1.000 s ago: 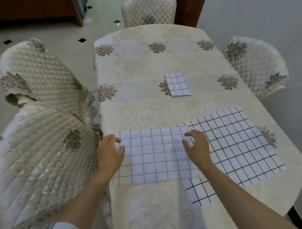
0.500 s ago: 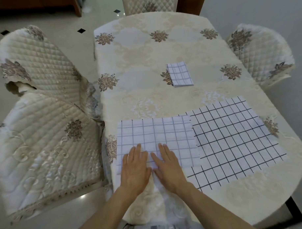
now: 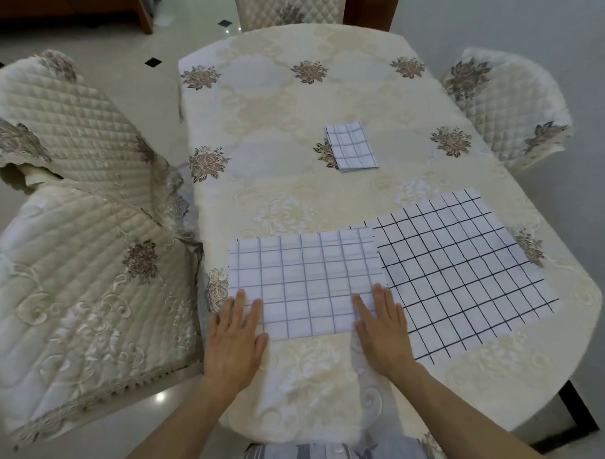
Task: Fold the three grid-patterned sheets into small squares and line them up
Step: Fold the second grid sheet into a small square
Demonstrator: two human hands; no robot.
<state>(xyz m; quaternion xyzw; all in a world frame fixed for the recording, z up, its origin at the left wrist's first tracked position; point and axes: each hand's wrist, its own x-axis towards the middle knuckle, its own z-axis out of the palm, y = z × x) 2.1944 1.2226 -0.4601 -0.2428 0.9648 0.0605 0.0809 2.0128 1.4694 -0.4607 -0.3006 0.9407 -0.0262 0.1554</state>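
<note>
Half-folded grid sheet [image 3: 306, 280] lies flat at the near edge of the table [image 3: 283, 103], long side across, its right end overlapping the left edge of the unfolded sheet [image 3: 467, 268]. Left hand [image 3: 234, 338] flat on the near-left corner, fingers straight and close together, pressing down. Right hand [image 3: 383, 329] the same on the near-right corner, palm on the tablecloth, fingertips on the sheet. Nothing pinched by either hand. Step looks like creasing the near fold line. To do it well: keep palms low, press the fold firmly right to both corners, check the far edges of the layers line up, and hold the sheet so it doesn't skid on the slick cloth. Next fold probably goes sideways, so one hand should pin while the other lifts an end, without dragging the unfolded sheet underneath. One small folded square [image 3: 351, 147] already sits mid-table, well apart, so roughly a third done. Quilted chairs [image 3: 74, 210] stand round the table.
</note>
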